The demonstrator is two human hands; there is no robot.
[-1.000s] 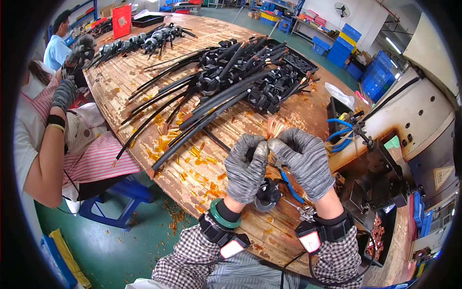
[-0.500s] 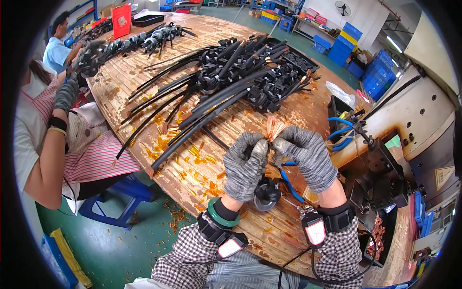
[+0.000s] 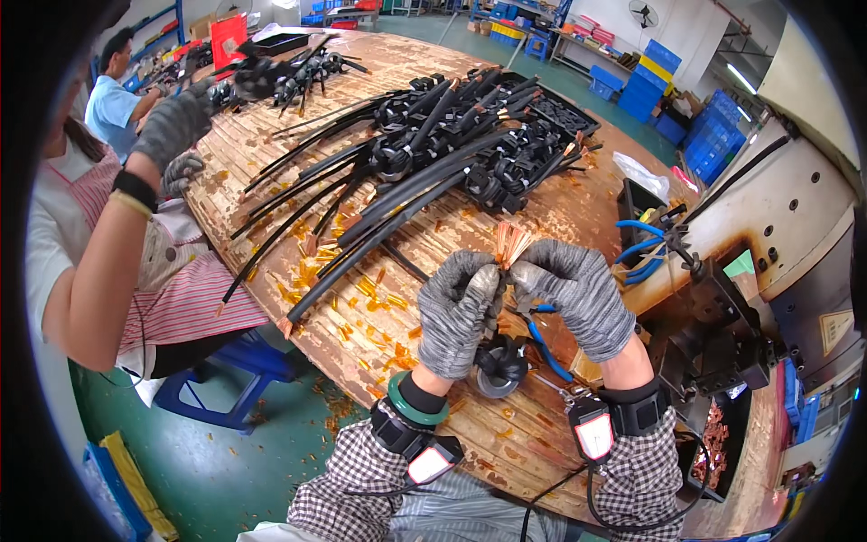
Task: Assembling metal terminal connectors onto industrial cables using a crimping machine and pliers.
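In the head view, my left hand [image 3: 459, 312] and right hand [image 3: 578, 294] pinch the fanned copper strands [image 3: 512, 240] between thumbs and fingers, over the near part of the table [image 3: 452, 425]; my gloves hide the strands' lower ends; how these join the black coil [image 3: 499, 364], nearer me, I cannot tell; at left, a co-worker's dark piece [image 3: 256, 79] blurs.

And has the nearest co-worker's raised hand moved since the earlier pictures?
Yes: the raised hand is higher and further right, nearer the upright red panel.
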